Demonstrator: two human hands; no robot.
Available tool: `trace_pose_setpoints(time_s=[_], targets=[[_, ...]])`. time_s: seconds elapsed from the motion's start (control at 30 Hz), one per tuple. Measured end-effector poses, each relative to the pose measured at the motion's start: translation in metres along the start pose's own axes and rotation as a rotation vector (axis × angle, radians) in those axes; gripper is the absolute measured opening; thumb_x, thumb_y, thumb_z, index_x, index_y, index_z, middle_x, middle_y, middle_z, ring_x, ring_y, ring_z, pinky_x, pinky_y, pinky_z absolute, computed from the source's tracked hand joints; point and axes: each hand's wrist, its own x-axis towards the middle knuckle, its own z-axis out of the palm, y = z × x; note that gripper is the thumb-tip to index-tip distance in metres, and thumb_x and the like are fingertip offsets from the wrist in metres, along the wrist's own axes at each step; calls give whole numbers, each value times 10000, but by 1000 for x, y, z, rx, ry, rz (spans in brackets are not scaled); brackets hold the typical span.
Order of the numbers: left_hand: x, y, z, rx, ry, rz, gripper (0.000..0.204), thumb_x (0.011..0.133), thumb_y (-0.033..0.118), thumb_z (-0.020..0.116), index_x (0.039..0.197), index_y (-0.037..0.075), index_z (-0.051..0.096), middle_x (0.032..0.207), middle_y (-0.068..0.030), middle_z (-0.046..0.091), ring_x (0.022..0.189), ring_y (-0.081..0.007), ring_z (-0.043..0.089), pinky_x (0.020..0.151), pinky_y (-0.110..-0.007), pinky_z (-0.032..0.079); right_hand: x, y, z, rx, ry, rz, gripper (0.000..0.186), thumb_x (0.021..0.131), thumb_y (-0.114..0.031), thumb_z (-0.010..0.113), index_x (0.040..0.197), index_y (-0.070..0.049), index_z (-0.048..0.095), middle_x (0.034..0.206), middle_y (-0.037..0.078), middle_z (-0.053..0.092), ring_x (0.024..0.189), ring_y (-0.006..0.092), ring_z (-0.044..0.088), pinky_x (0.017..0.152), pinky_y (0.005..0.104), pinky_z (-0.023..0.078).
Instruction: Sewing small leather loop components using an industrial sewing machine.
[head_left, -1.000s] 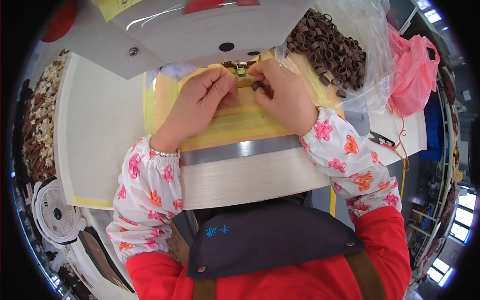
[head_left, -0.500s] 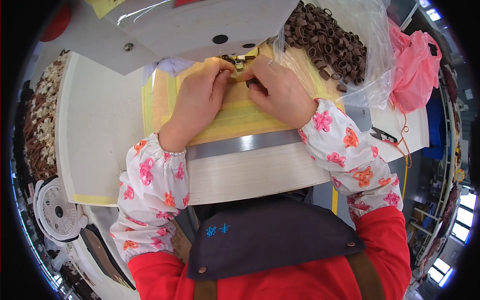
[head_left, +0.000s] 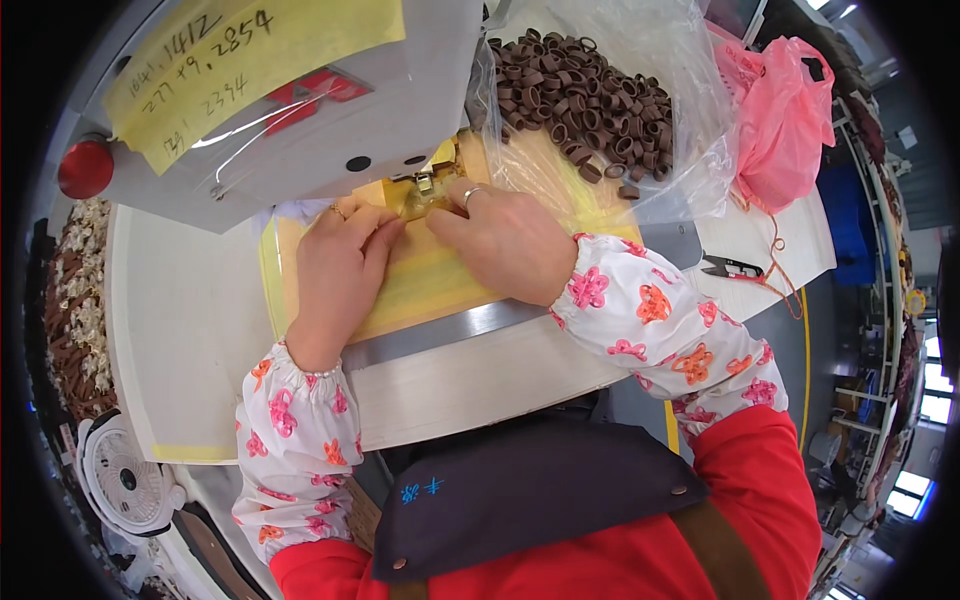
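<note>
Under the grey head of a sewing machine [head_left: 300, 130], both hands rest at the metal presser foot [head_left: 425, 183], on a bed covered with yellow tape [head_left: 400, 300]. My left hand [head_left: 345, 262] lies left of the foot, thumb and forefinger pressed together; anything between them is hidden. Just right of the foot, my right hand [head_left: 515, 242] is closed, its fingertips next to the foot. What it holds, if anything, cannot be made out. Beyond it, a pile of small brown loops [head_left: 590, 105] lies on a clear plastic bag [head_left: 700, 120].
A pink plastic bag [head_left: 785, 125] sits at the far right. Thread snips [head_left: 732, 268] lie near the table's right edge beside an orange cord [head_left: 778, 265]. At lower left stands a white fan [head_left: 125, 475]. A red knob [head_left: 85, 168] juts from the machine's left side.
The view has shifted, showing more of the machine head. The dark brown piece earlier in my right hand no longer shows. My hands have moved slightly farther apart.
</note>
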Motion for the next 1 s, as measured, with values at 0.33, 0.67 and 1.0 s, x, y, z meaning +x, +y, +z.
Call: trace_pose_setpoints(time_s=[0.33, 0.67, 1.0], targets=[[0, -1, -4, -902, -138, -356, 133, 816, 116, 588, 766, -4, 560, 792, -24, 579, 568, -60, 438, 526, -216, 369, 5, 1, -2, 527, 100, 279, 154, 695, -18, 588, 848, -7, 567, 761, 120, 584, 653, 259, 588, 555, 326, 467], [0, -6, 9, -446, -42, -314, 127, 816, 103, 572, 895, 4, 575, 615, -31, 556, 541, -77, 461, 517, -225, 377, 15, 9, 11, 539, 174, 274, 104, 671, 12, 607, 770, 18, 576, 699, 132, 577, 607, 246, 577, 545, 312, 459], [12, 5, 9, -301, -45, -305, 197, 799, 135, 583, 927, -15, 582, 512, -43, 504, 479, -74, 418, 496, -223, 352, 25, 19, 20, 489, 252, 256, 78, 676, -12, 640, 743, 13, 609, 706, 118, 582, 621, 238, 570, 553, 307, 451]])
